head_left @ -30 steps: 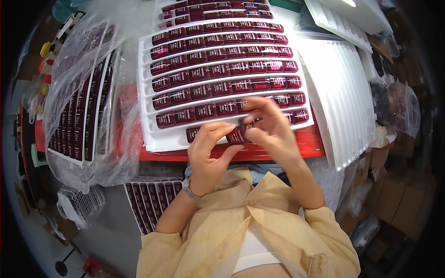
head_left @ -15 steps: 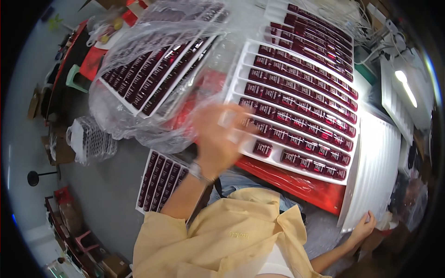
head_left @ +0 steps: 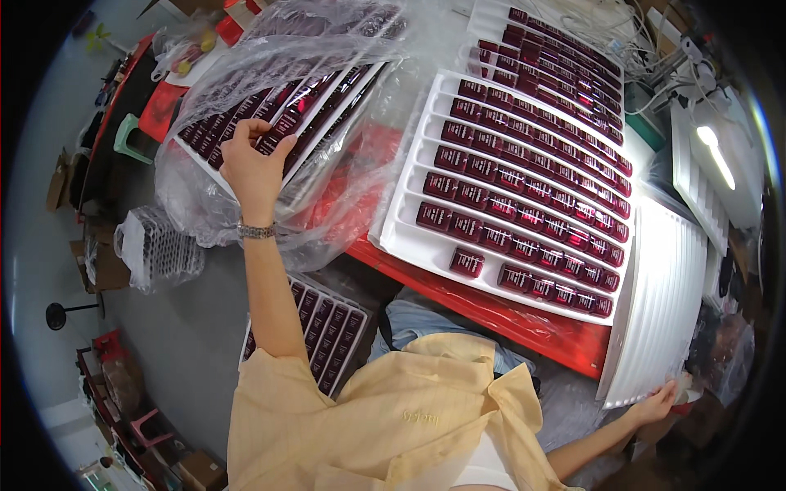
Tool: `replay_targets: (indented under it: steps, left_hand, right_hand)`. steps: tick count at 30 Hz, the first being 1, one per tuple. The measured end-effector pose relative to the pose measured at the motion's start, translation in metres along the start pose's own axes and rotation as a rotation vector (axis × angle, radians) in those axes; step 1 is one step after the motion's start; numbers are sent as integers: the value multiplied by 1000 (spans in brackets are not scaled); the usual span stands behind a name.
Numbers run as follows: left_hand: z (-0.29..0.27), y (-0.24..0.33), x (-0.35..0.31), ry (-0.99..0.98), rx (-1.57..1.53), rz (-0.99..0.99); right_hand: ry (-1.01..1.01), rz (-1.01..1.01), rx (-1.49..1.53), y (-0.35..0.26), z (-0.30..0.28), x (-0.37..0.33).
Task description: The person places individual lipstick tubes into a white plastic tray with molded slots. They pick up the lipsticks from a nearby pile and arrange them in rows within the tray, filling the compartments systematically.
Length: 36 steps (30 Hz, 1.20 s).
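My left hand (head_left: 255, 168), a watch on its wrist, reaches to the near end of a tray of dark red bottles (head_left: 237, 123) at the upper left. Thumb and fingers are closed around small dark red bottles (head_left: 268, 144) at the end of a row. Clear plastic wrap (head_left: 184, 184) lies loosely around that tray. In front of me, a white ridged tray (head_left: 405, 237) holds several rows of the same bottles; its nearest row has one bottle (head_left: 467, 263) apart from the others. My right hand (head_left: 657, 403) is low at the right, fingers closed beside a whitish piece (head_left: 688, 393); its grip is unclear.
White ridged trays (head_left: 655, 286) stand tilted at the table's right side. Red covering (head_left: 491, 315) shows along the table's near edge. Another filled tray (head_left: 332, 344) sits lower, beneath my left arm. Cables (head_left: 647, 37) and a lit lamp (head_left: 717, 155) are at the far right.
My left hand has moved left from the front tray to the wrapped tray and closed on bottles there. My right hand has shifted slightly right, off the white trays' corner.
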<state>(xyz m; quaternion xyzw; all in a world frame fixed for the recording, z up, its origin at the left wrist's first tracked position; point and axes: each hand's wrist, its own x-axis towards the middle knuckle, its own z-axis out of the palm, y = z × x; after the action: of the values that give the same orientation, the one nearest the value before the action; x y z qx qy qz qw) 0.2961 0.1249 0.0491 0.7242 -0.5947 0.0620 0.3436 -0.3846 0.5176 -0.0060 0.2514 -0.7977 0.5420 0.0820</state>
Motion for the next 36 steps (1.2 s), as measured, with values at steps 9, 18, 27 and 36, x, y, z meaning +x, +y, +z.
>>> replay_targets:
  steps: [9,18,27,36]
  left_hand:
    - [3,-32,16,-47,106,341]
    - [-24,86,-79,-952,-1942,-779]
    - [-11,138,-122,-1377,-1807,-596]
    - [-6,38,-61,-277,81,536]
  right_hand:
    - [-660,210,641,-206,202,-82]
    - [-1131,231,619,-299,258,-145]
    - [-1433,77,581,-334,250,-137]
    - [-821,305,431,-211,150,-69]
